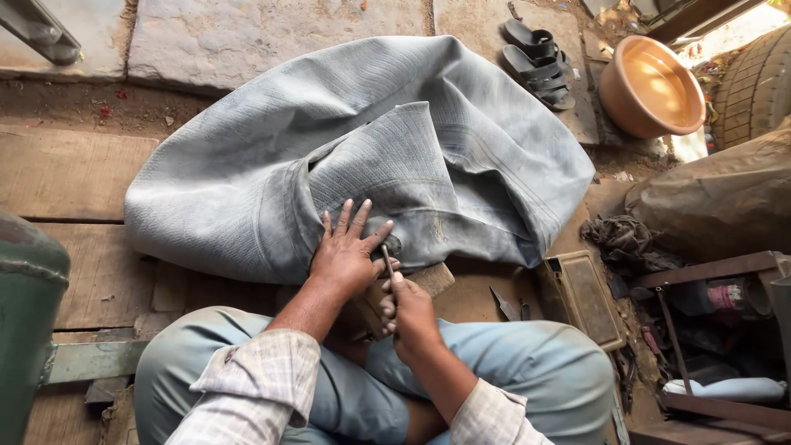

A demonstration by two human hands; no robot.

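A large grey rubber inner tube (pixel 362 156) is seen slumped on the ground in front of the seated person, one fold drawn over a small wooden block (pixel 432 278) near the knees, apparently so that the rubber is backed by something firm. The left hand (pixel 346 251) is laid flat on that fold with fingers spread, nothing gripped, seemingly to keep the rubber taut and still. The right hand (pixel 409 309) is closed around a thin metal tool (pixel 387 262), whose tip is held against the tube just beside the left thumb. A pair of dark sandals (pixel 540 62) and a clay-coloured basin (pixel 652 86) are set well apart.
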